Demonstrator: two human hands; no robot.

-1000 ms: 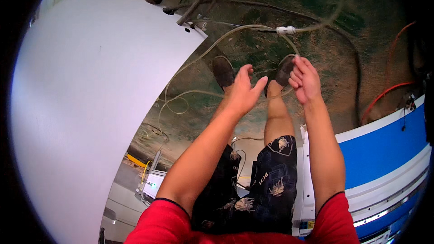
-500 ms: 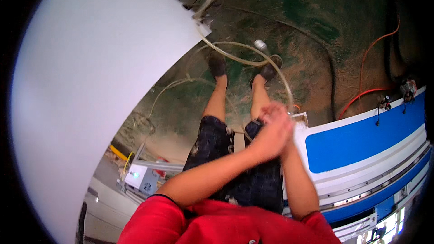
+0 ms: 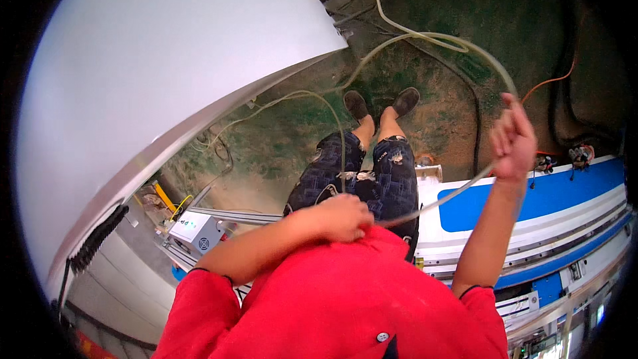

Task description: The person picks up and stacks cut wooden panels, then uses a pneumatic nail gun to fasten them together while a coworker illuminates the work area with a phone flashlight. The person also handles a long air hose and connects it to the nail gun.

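Note:
A pale translucent hose [image 3: 492, 58] loops over the floor in front of me. My right hand [image 3: 514, 143], raised out to the right, is closed around it. From that hand a length of the hose slants down and left across my shorts toward my left hand [image 3: 345, 218]. The left hand is closed near the hem of my red shirt, with hose meeting its fingers. Another stretch of hose drops over my shorts to the back of the same hand, partly hidden there.
A large white panel [image 3: 173, 46] fills the left side. At the right runs a white and blue machine bed [image 3: 492, 206] with rails. A white box with a fan [image 3: 196, 231] stands lower left. Dark cables [image 3: 475, 113] and an orange cable [image 3: 551, 81] lie on the green, dusty floor.
My hands, together before, are now apart: the right has gone out to the right with the hose, the left back to my shirt. The hose loop is wider and shifted right.

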